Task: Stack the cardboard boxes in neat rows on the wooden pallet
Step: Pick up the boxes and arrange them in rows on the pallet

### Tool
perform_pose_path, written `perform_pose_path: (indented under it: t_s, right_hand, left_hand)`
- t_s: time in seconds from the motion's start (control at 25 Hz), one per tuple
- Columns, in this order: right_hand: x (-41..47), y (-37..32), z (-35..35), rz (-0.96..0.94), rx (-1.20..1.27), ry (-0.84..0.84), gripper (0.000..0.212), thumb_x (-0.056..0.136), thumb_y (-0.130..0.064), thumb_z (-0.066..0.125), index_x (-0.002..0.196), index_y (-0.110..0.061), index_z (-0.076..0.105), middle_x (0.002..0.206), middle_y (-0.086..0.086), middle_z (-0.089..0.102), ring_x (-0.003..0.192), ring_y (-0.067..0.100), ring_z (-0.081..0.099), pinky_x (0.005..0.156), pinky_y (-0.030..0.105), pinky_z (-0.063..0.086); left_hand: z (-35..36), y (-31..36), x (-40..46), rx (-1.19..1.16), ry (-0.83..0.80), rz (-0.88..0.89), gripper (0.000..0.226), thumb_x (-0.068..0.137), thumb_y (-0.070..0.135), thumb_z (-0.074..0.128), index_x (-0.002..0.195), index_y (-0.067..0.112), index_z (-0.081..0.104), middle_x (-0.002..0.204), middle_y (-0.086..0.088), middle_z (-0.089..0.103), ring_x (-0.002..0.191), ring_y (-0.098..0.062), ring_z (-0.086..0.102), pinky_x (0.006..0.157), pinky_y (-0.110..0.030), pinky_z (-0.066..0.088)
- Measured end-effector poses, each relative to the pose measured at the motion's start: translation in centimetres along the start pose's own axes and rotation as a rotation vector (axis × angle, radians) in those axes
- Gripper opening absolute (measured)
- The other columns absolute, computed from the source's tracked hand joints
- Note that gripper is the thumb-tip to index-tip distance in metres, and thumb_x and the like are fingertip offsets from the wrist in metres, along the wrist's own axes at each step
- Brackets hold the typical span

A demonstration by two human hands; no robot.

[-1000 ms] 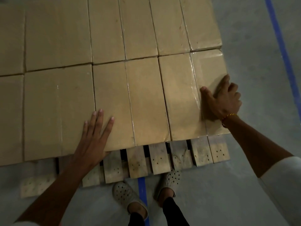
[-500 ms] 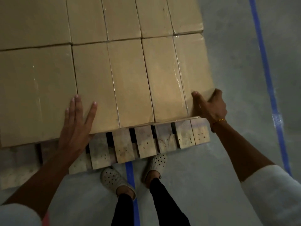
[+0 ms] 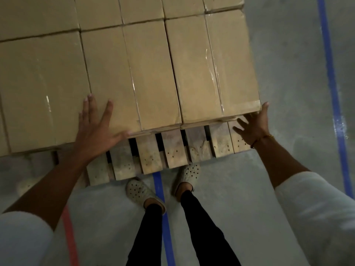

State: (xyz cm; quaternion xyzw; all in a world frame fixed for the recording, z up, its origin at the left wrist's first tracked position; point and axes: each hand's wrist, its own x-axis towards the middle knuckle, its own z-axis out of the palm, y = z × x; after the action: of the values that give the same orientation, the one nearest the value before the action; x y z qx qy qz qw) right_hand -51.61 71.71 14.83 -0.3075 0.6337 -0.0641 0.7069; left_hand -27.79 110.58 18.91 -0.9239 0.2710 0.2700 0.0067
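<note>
Now your left hand [image 3: 96, 129] lies flat and spread on the top of a front-row cardboard box [image 3: 130, 77], thumb hooked over its near edge; your right hand [image 3: 253, 127] is open, fingers splayed, at the near right corner of the end box [image 3: 213, 70], touching or almost touching it, and gripping nothing. The cardboard boxes sit in tight rows on the wooden pallet [image 3: 172, 150], whose slat ends stick out bare toward your feet; the front row stops short of those ends.

Judging from this, you are squaring up the front row; the risk lies at the right corner, where the end box sits right at the pallet's side edge; a push angled outward could slide it off the side, and a hard shove from the left could open a gap at the seam between the two boxes. The tape on the end box looks wrinkled and glossy, so your palm may slip; press square and evenly. Mind your shoes [image 3: 190, 173] too; they stand just beside the slats.
</note>
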Motion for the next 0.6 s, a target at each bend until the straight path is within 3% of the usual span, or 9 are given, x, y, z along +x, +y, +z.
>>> perform_pose_path:
  t_s: [0.04, 0.16, 0.28, 0.4, 0.6]
  right_hand:
    - [0.6, 0.7, -0.1, 0.023, 0.048, -0.026, 0.082, 0.093, -0.080, 0.017, 0.153, -0.029, 0.040, 0.161, 0.000, 0.038, 0.146, 0.030, 0.033, 0.120, 0.057, 0.027]
    - [2.1, 1.5, 0.3, 0.080, 0.102, -0.011, 0.074, 0.094, -0.071, 0.040, 0.151, -0.024, 0.043, 0.160, 0.003, 0.037, 0.148, 0.037, 0.031, 0.113, 0.054, 0.038]
    - [3.8, 2.6, 1.0, 0.084, 0.210, 0.027, 0.074, 0.094, -0.060, 0.052, 0.151, -0.015, 0.040, 0.159, 0.011, 0.034, 0.143, 0.040, 0.037, 0.107, 0.054, 0.046]
    - [5.0, 3.8, 1.6, 0.027, 0.328, -0.007, 0.063, 0.094, -0.057, 0.054, 0.141, -0.015, 0.052, 0.142, 0.016, 0.051, 0.125, 0.039, 0.055, 0.099, 0.056, 0.053]
    - [6.5, 4.9, 1.9, 0.010, 0.431, 0.038, 0.057, 0.095, -0.056, 0.052, 0.137, -0.018, 0.056, 0.134, 0.008, 0.056, 0.119, 0.034, 0.057, 0.103, 0.055, 0.051]
  left_hand:
    - [-0.1, 0.0, 0.1, -0.025, 0.013, -0.012, 0.112, 0.075, 0.091, 0.037, 0.161, 0.030, 0.001, 0.165, -0.018, -0.025, 0.153, -0.033, -0.021, 0.123, -0.055, -0.003]
    - [0.4, 1.1, 0.0, -0.078, 0.170, -0.062, 0.094, 0.084, 0.080, 0.025, 0.159, 0.024, 0.022, 0.168, -0.020, -0.004, 0.155, -0.038, -0.003, 0.122, -0.059, 0.005]
    - [1.0, 6.8, 1.7, -0.058, 0.319, 0.156, 0.072, 0.096, 0.063, 0.030, 0.151, 0.017, 0.038, 0.166, -0.020, 0.016, 0.152, -0.039, 0.016, 0.121, -0.060, 0.016]
    - [0.5, 15.9, 6.1, -0.042, 0.288, 0.515, 0.067, 0.100, 0.058, 0.033, 0.155, 0.020, 0.033, 0.169, -0.013, 0.012, 0.155, -0.033, 0.011, 0.123, -0.054, 0.011]
    - [-0.1, 27.3, 12.8, 0.102, 0.261, 0.659, 0.066, 0.101, 0.058, 0.033, 0.159, 0.028, 0.023, 0.170, -0.009, 0.004, 0.157, -0.030, 0.002, 0.124, -0.051, 0.003]
